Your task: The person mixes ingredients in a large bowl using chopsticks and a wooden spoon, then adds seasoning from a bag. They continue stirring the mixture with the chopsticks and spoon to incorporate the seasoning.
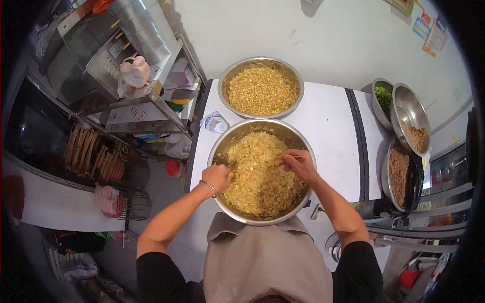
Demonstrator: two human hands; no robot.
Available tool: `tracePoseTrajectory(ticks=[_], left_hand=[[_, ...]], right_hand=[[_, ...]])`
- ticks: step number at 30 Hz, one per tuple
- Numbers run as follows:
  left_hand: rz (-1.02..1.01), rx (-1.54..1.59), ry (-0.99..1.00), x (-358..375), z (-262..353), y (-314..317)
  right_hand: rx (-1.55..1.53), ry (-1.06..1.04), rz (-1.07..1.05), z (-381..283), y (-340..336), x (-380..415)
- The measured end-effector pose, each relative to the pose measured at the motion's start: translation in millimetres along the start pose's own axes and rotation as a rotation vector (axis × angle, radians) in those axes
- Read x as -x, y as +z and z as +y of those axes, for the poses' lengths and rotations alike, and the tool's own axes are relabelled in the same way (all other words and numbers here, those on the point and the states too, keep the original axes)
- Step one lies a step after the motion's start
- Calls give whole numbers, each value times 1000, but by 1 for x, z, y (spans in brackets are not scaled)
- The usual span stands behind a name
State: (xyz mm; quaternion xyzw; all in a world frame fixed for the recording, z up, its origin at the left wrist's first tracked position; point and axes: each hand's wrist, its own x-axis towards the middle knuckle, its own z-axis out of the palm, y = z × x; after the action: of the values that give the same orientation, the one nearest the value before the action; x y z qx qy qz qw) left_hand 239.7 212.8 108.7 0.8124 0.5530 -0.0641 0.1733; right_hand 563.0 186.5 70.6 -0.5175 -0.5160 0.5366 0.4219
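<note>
A wide steel mixing bowl (303, 137) stands close in front of me, holding a loose mass of yellow chopped filling (262, 171); part of the filling is blurred. My left hand (218, 178), with a bracelet at the wrist, is closed over the bowl's left rim. Over the right side of the filling, my right hand (299, 165) has its fingers curled together, and what they hold is hidden. Behind this bowl sits a second steel bowl (300, 96), full of similar chopped yellow filling (262, 88).
A clear plastic package (215, 123) lies left of the bowls on the white table (333, 131). At the right are bowls with chopped greens (384, 100) and brown crumbly filling (399, 177), plus a tilted steel bowl (408, 105). A metal shelf (166, 108) stands left.
</note>
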Motion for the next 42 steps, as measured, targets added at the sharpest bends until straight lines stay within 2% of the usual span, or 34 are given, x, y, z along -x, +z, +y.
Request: tracePoseTrajectory(ticks=[2,4,5,8,9,12,13,16,17,19,20,21,24,25,27,30,33,36,37,39,41,42], left_hand=[[-20,-74,26,11,8,-33],[-53,-196,35,16,7,-59],[-87,-322,-25,17,13,-70],[-64,-359,-129,-21,-8,-17],[-45,-244,-139,-33,0,2],[39,-86,-83,-48,5,24],[21,-63,-61,-35,5,8],[-49,0,93,-4,-15,-42],[-30,-76,56,-14,-16,-47],[-20,-214,-27,-26,-12,-46],[10,-195,5,-37,-11,-29],[45,-176,34,-56,-10,-4],[70,-200,91,-61,11,0],[56,-219,104,-51,14,-10],[-35,-237,87,-28,6,-45],[-143,-295,47,-7,0,-82],[-296,-412,-26,-12,-12,-73],[-232,-81,-114,-26,-19,-28],[-183,28,-161,-26,-5,-26],[-106,77,-82,-29,3,-2],[-65,116,-32,-34,-1,7],[-68,67,-7,-26,0,-10]], right_hand=[[62,-62,-62,-40,-12,10],[314,-207,-37,-51,-37,5],[440,-280,-19,-53,-46,2],[347,-185,123,0,-38,-25],[117,-62,152,29,-25,-37],[183,66,1,-4,-4,-28],[223,-139,-51,-7,-10,-22],[-15,-98,-141,-44,-41,1],[88,-27,-153,-47,-53,-3],[457,-259,-13,-36,-54,-22],[643,-386,63,-23,-52,-35],[277,-257,117,6,-36,-47],[330,-258,3,-4,-7,-47],[521,-497,-105,-17,-14,-45],[367,-316,-212,-51,-32,-25],[404,-190,-135,-83,-56,5],[495,-79,0,-34,-68,6],[-36,142,104,24,-40,-8],[-80,146,106,20,-26,-10],[-160,157,110,11,3,-17],[-83,73,68,4,6,-17],[-49,37,45,0,8,-15]])
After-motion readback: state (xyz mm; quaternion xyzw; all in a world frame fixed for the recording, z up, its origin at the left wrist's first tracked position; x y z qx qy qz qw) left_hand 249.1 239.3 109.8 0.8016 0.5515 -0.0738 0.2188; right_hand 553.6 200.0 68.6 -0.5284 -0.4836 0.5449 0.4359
